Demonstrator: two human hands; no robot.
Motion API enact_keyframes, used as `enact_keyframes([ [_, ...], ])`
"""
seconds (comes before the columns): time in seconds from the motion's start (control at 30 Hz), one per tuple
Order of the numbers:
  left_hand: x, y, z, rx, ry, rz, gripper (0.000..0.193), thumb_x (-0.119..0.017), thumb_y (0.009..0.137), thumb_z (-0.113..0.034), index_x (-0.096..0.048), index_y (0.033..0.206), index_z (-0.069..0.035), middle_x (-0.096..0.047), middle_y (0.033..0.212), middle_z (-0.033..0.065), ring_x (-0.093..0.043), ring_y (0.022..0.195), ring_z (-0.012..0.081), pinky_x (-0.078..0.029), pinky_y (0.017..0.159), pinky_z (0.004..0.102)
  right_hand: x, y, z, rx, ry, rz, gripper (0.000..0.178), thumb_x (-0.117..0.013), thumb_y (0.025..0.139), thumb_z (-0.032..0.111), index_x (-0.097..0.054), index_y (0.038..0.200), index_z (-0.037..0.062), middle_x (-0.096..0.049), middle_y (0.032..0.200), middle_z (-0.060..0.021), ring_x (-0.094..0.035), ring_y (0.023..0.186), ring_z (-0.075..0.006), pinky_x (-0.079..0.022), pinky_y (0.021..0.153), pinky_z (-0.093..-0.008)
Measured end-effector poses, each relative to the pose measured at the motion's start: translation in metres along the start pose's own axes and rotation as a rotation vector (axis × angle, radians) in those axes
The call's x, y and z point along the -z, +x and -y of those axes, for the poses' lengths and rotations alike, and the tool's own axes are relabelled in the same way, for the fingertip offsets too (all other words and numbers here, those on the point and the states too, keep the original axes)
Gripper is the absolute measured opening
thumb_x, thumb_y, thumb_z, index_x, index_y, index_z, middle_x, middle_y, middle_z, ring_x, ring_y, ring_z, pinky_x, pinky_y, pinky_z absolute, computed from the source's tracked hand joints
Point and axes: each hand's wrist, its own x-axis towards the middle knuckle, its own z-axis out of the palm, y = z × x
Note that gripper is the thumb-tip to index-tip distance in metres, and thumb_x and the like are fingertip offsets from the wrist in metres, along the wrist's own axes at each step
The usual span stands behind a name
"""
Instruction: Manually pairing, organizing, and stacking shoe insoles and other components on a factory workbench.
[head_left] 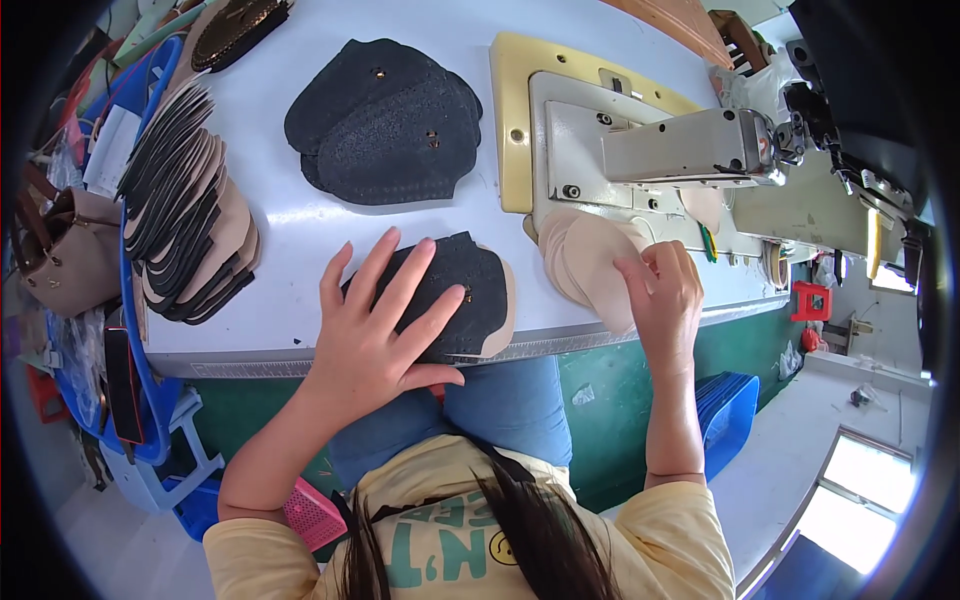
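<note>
On the white tabletop (275, 275), a black, grained, leather-like panel (475, 322) lies beneath my left hand (372, 338), its fingers spread wide; a fanned stack of thin, beige, rounded pieces (588, 265) lies just right of the panel, long axis running roughly away from me, nearer my right hand (668, 295), which is narrowed in a pinch at the top piece's edge. A beige layer (509, 300) borders the panel's right side; a small gold-coloured metal fitting (468, 297) sits beside my left index fingertip.

Black piece (482, 300) matt, leather-like; beige pieces (598, 262) smooth; tabletop (275, 225) glossy.
</note>
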Motion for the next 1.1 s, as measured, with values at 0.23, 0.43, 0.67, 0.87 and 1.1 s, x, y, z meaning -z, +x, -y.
enact_keyframes([
  [0.23,-0.022,-0.052,-0.011,0.068,0.036,-0.186,0.046,-0.071,0.079,-0.043,-0.065,0.109,-0.008,-0.058,0.117,0.0121,-0.054,0.106,0.0291,-0.04,0.086,0.0473,-0.003,-0.002,-0.008,-0.206,0.446,0.087,0.016,-0.071,0.078,0.0,-0.055,0.083,0.0013,-0.057,0.079,-0.0042,-0.054,0.073,-0.0108,-0.045,0.067,-0.0245],
  [0.43,-0.033,-0.064,-0.015,0.113,0.078,-0.286,0.033,-0.071,0.077,-0.02,-0.065,0.108,-0.009,-0.062,0.121,0.0085,-0.053,0.111,0.0275,-0.04,0.088,0.0454,0.043,0.008,-0.036,-0.243,0.906,0.539,0.014,-0.069,0.076,-0.002,-0.057,0.082,0.0009,-0.06,0.113,-0.0123,-0.056,0.104,-0.0178,-0.042,0.092,-0.0299],
  [0.67,-0.041,-0.068,-0.019,0.147,0.052,-0.407,0.031,-0.071,0.075,-0.017,-0.067,0.106,-0.01,-0.059,0.119,0.0095,-0.052,0.111,0.0262,-0.041,0.085,0.0442,0.062,0.017,-0.025,0.176,0.863,1.089,0.011,-0.069,0.063,0.003,-0.06,0.068,0.0049,-0.035,0.149,-0.0219,-0.033,0.139,-0.0394,-0.02,0.111,-0.0501],
  [0.87,-0.039,-0.071,-0.017,0.14,-0.003,-0.362,0.036,-0.072,0.075,-0.014,-0.064,0.11,-0.009,-0.058,0.118,0.0097,-0.053,0.111,0.0255,-0.041,0.089,0.0456,0.063,0.025,0.003,0.17,0.627,0.905,0.011,-0.065,0.07,-0.002,-0.059,0.079,0.0012,-0.063,0.108,-0.0145,-0.058,0.11,-0.0252,-0.041,0.094,-0.0341],
  [1.1,-0.04,-0.07,-0.015,0.139,0.007,-0.403,0.032,-0.071,0.075,-0.012,-0.066,0.106,-0.008,-0.06,0.116,0.0095,-0.055,0.109,0.0255,-0.042,0.088,0.0451,0.027,0.03,0.036,-0.083,1.045,0.646,0.013,-0.066,0.079,-0.001,-0.059,0.09,-0.0004,-0.058,0.086,-0.0043,-0.054,0.079,-0.0106,-0.042,0.071,-0.0225],
])
